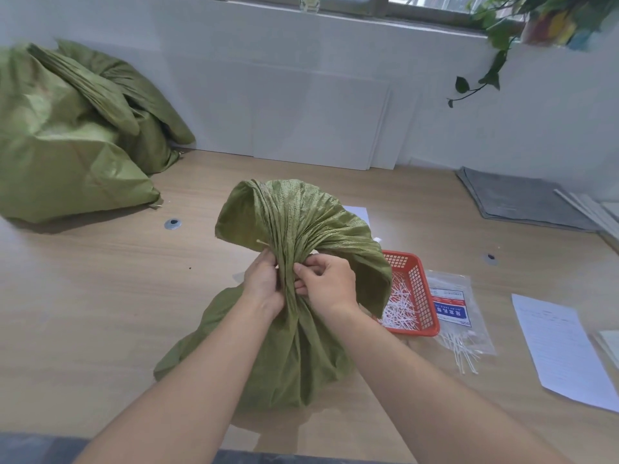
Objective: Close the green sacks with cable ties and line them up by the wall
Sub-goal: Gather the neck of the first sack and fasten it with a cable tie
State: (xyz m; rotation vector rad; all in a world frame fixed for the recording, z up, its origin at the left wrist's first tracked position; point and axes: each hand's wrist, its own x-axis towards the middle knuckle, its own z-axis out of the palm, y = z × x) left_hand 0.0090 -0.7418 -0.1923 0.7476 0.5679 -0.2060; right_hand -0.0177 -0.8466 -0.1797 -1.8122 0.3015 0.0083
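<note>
Sack (294, 349) sits upright on the counter (100, 296), dead centre in front of the person. Its mouth is gathered into a pleated neck (287, 279) that runs straight up, then fans out and flops over to the right above the grip. Both hands are clamped on that neck at the same height: left hand (263, 279) on its left side, right hand (326, 279) on its right, fingers curled into the pleats, fingertips nearly meeting across it. A pale sliver (260, 242) pokes out left of the neck, just above the left hand. It looks like a tie tail, but I can't tell whether a tie is looped or locked, since the hands cover the band line. Judgement: this is the cinching step, sack not yet closed for sure. Key geometry: the neck axis is vertical, so a tie has to wrap horizontally round it at the grip, and the tail is on the left-hand side, so the left hand is nearer for the pull while the right holds the bunch. Spare ties (398, 306) are in the red basket (417, 289) just right of the sack, partly under the flopped fabric — right hand is nearer. Other sacks (67, 145) are piled far left of the sack, against the wall (301, 95); this one stands well short of the wall.
</note>
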